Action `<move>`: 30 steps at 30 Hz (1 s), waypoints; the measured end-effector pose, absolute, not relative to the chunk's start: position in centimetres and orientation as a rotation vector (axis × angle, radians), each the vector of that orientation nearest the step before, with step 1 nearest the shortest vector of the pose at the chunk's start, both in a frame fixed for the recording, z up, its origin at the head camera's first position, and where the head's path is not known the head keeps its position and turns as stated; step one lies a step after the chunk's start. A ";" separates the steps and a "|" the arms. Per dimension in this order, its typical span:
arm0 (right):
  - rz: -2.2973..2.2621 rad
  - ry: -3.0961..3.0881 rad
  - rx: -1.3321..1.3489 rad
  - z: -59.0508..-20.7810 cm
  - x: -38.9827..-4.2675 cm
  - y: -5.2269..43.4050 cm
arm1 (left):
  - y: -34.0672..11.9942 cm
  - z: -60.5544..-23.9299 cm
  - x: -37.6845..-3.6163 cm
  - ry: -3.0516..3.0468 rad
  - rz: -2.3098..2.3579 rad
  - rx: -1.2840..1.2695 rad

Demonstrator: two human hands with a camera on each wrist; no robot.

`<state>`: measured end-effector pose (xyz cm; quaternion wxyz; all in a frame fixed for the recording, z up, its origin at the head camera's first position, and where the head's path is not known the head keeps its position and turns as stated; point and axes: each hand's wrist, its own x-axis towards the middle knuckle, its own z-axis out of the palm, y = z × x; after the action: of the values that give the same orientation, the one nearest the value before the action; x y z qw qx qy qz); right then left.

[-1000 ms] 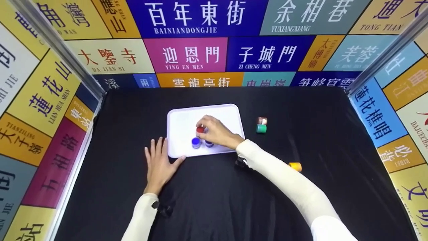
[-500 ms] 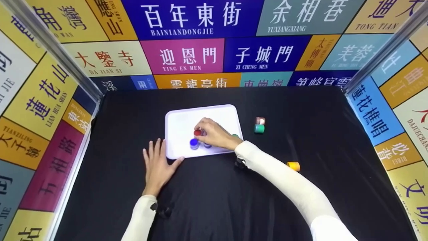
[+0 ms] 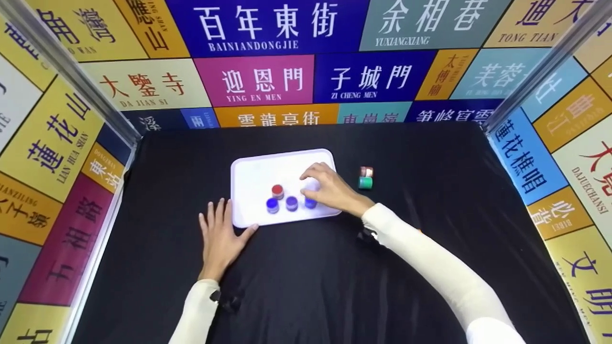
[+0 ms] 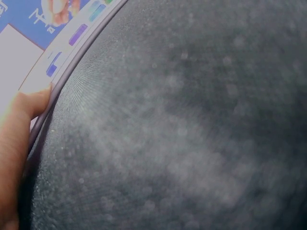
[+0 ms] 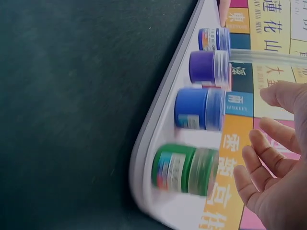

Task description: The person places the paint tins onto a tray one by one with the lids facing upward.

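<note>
Right hand [image 3: 334, 191] loose over the tray [image 3: 253, 179], holding nothing.
Left hand [image 3: 221, 239] flat at the tray's near left corner; jars [image 3: 291, 203] along its near edge.

Street-name panels read clearly from my seat.
On the back wall [image 3: 287, 62] I read BAINIANDONGJIE, YING EN MEN, ZI CHENG MEN, YUXIANGXIANG and DA JIAN SI; the left wall [image 3: 52, 138] shows LIAN HUA SHAN; the jar labels [image 5: 211, 38] are too blurred.
</note>
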<state>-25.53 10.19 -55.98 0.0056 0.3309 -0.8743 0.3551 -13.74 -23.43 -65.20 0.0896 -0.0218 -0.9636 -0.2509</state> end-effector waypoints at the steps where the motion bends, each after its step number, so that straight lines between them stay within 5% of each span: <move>1: 1.113 -2.729 1.031 -55.9 -25.4 10.7 | -23.5 -65.2 -13.7 -2.869 -0.745 -0.064; 30: 1.030 -2.830 0.639 -56.6 -23.5 24.3 | -23.3 -65.0 -13.7 -2.852 -0.776 -0.077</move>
<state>-23.49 24.28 -56.55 0.0313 0.2074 -0.9188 0.3343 -13.74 -23.32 -65.05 0.0922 -0.0258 -0.9605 -0.2612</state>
